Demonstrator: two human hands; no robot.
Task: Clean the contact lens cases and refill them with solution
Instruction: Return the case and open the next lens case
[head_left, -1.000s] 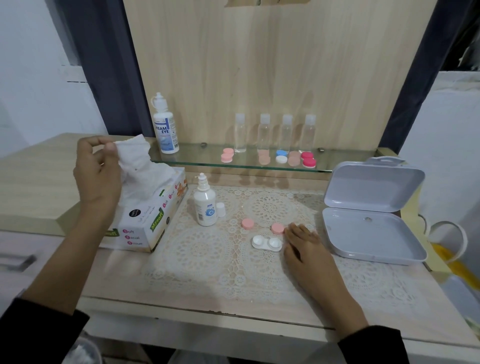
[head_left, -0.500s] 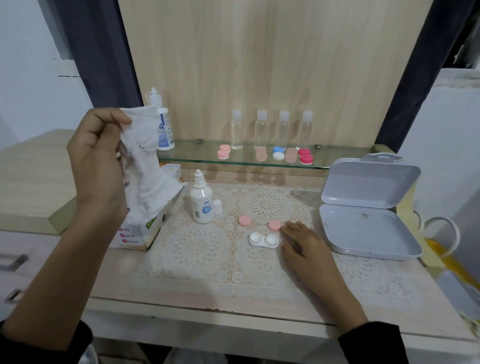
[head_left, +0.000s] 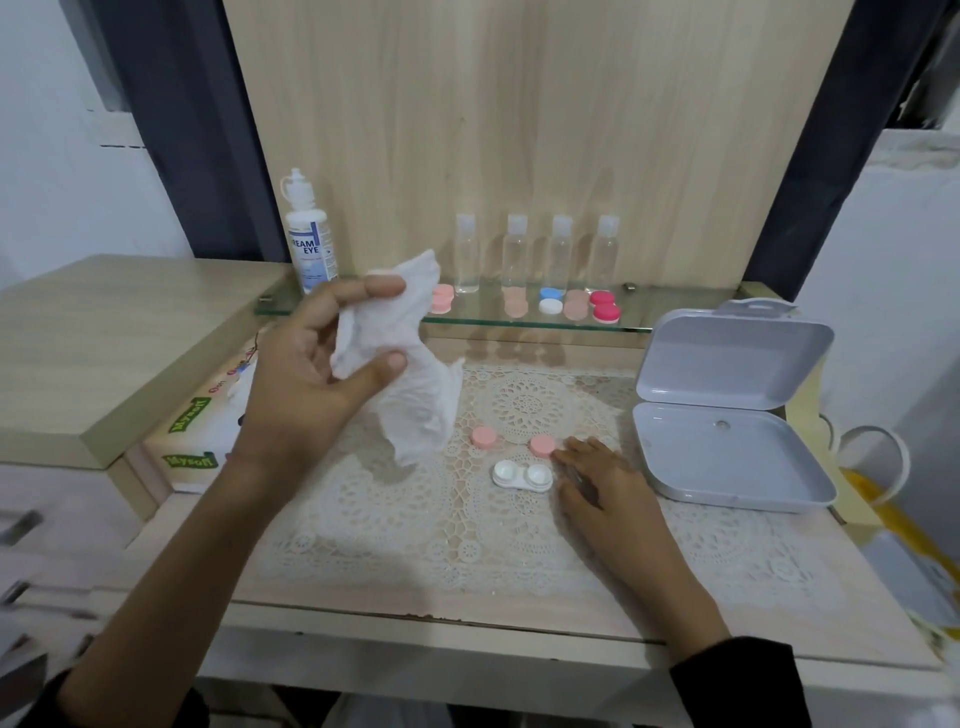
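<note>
White tissue (head_left: 415, 374) hangs crumpled from your left hand (head_left: 301, 389), which is raised above the lace mat (head_left: 395, 519). Your thumb and curled forefinger close round the upper part of the sheet in a narrow grip. The rest of it droops free, and its lower end is over the mat, left of the pink caps.

Your right hand (head_left: 602, 483) lies flat on the mat, palm down, with the fingers straight and slightly spread, holding nothing. Its fingertips (head_left: 563, 454) are just beside the nearer pink cap (head_left: 542, 446); you cannot tell whether they touch it. The other pink cap (head_left: 484, 437) sits apart to the left.

Just left of your right hand rests the white lens case (head_left: 522, 475), with both wells uncovered and facing up. The grey box (head_left: 727, 457) stands to the right of that hand with its lid up.

Behind your left wrist, the tissue box (head_left: 192, 436) is partly hidden at the edge of the mat. On the glass shelf (head_left: 519, 323) at the back, the solution bottle (head_left: 309, 239) stands upright on the left. Four clear bottles (head_left: 535, 249) stand in a row to its right, with closed lens cases (head_left: 576, 304) in pink, blue, white and red in front of them.
</note>
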